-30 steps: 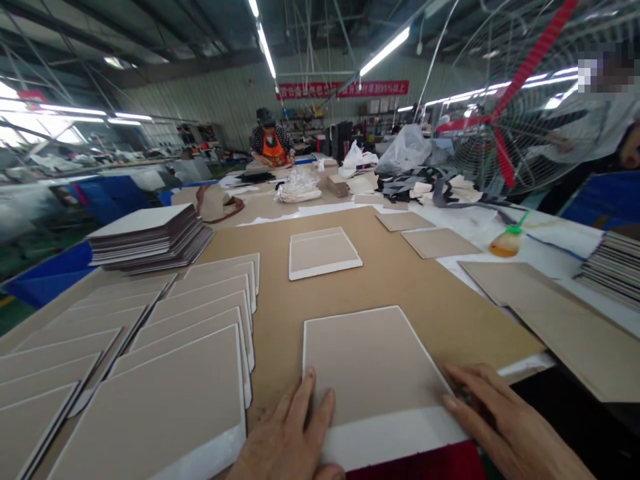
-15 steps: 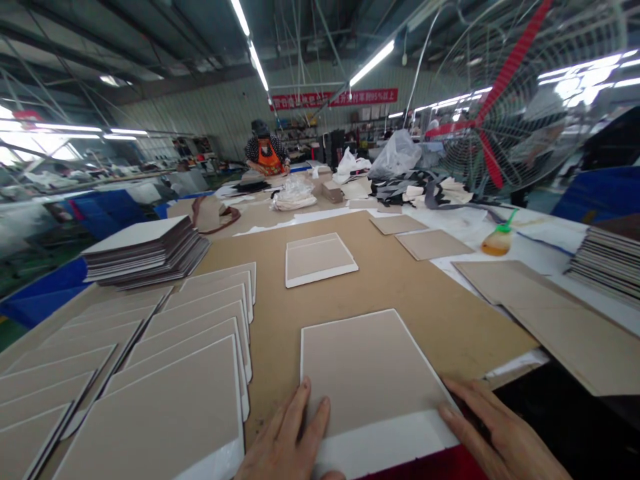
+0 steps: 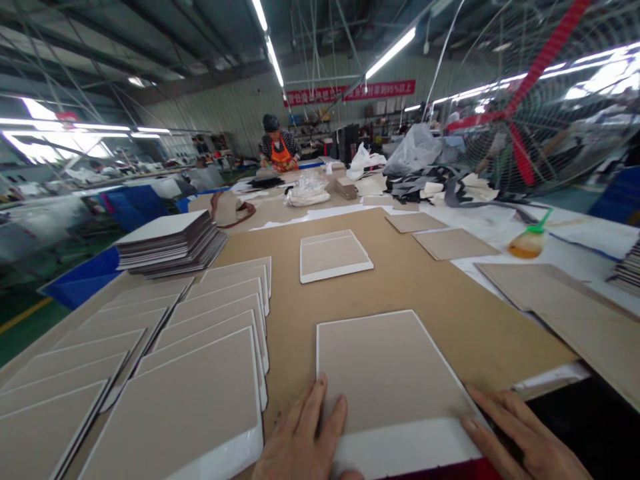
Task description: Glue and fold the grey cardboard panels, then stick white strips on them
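A beige panel with a white border (image 3: 390, 367) lies flat on the table in front of me, its wide white strip towards me. My left hand (image 3: 307, 437) rests at its near left edge, fingers spread and fingertips on the surface. On the opposite side, my right hand (image 3: 515, 433) touches the right edge, thumb on the panel and fingers stretched along the border. Something dark red (image 3: 450, 471) shows under the near edge. To the left, overlapping beige panels (image 3: 200, 393) lie fanned in rows. A smaller beige panel (image 3: 336, 255) lies farther back.
A tall stack of panels (image 3: 170, 243) stands at the back left. On the right are large beige sheets (image 3: 575, 307) and a green-capped bottle of amber liquid (image 3: 527, 243). Dark scraps (image 3: 440, 183) and a big fan (image 3: 510, 117) are beyond. A person in an orange apron (image 3: 281, 153) works at the far end.
The view has turned slightly left, so everything sits farther right in the picture. Both hands keep their places at the panel's edges.
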Demonstrator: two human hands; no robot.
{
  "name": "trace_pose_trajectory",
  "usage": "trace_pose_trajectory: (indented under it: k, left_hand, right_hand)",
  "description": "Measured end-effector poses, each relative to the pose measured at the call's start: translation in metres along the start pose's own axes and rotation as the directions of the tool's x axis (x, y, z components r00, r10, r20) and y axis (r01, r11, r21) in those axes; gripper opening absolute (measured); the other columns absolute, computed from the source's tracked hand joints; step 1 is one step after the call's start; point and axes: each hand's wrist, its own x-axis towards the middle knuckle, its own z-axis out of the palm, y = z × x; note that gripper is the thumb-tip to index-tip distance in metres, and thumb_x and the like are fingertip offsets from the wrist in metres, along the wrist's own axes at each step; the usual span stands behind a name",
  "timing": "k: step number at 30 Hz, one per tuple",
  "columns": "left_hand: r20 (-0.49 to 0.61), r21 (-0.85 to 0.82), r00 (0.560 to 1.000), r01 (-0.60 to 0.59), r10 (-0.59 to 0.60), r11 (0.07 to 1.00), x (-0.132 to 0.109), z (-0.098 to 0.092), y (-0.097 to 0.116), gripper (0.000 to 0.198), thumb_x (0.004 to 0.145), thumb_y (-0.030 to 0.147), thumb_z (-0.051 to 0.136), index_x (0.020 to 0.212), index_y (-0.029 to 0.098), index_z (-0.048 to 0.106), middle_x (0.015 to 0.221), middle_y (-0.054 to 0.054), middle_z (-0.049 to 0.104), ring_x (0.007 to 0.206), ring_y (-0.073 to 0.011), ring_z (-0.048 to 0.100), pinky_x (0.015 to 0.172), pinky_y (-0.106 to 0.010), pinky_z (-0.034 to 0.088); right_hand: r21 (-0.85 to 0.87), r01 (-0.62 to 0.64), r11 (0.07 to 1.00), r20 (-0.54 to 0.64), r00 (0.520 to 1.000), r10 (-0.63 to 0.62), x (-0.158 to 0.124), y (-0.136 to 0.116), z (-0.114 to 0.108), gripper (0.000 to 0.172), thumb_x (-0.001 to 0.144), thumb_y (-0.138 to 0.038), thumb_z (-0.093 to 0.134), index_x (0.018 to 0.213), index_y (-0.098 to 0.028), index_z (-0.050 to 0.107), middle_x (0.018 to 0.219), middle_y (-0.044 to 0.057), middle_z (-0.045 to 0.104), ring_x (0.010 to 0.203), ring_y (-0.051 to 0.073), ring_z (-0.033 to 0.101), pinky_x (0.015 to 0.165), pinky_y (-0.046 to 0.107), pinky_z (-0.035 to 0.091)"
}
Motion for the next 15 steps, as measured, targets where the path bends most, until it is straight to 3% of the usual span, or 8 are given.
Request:
trace_pose_trajectory:
  k: [5,10,15]
  left_hand:
    - [0.030,-0.057,0.999,0.020,-0.018,0.998,0.001,-0.009,0.002,0.074,0.083,0.061,0.061,0.142,0.019,0.049,0.145,-0.025,0.047,0.125,-0.0360,0.056,0.095,-0.039,0.054]
    - [0.000,-0.089,0.999,0.034,-0.034,0.995,-0.002,-0.007,0.002,0.070,0.087,0.061,0.057,0.143,0.021,0.049,0.147,-0.023,0.046,0.128,-0.0340,0.054,0.097,-0.037,0.054]
    - [0.005,-0.087,0.997,0.071,-0.071,0.994,0.001,-0.014,0.007,0.065,0.088,0.060,0.053,0.140,0.021,0.053,0.147,-0.021,0.047,0.126,-0.0343,0.056,0.094,-0.042,0.056]
  right_hand:
    - [0.020,-0.050,0.999,-0.017,0.999,0.050,-0.003,-0.010,-0.002,0.039,0.086,-0.054,0.055,0.110,-0.032,0.076,0.116,0.007,0.069,0.109,0.034,0.064,0.092,0.045,0.057]
    - [0.236,-0.207,0.950,0.044,0.978,0.202,0.000,-0.031,-0.012,0.042,0.089,-0.057,0.054,0.113,-0.028,0.073,0.111,0.008,0.068,0.107,0.029,0.064,0.088,0.036,0.058]
    - [0.474,-0.433,0.767,0.206,0.901,0.381,0.004,-0.048,-0.025,0.053,0.085,-0.065,0.059,0.117,-0.023,0.068,0.110,0.009,0.069,0.095,0.027,0.067,0.079,0.031,0.059]
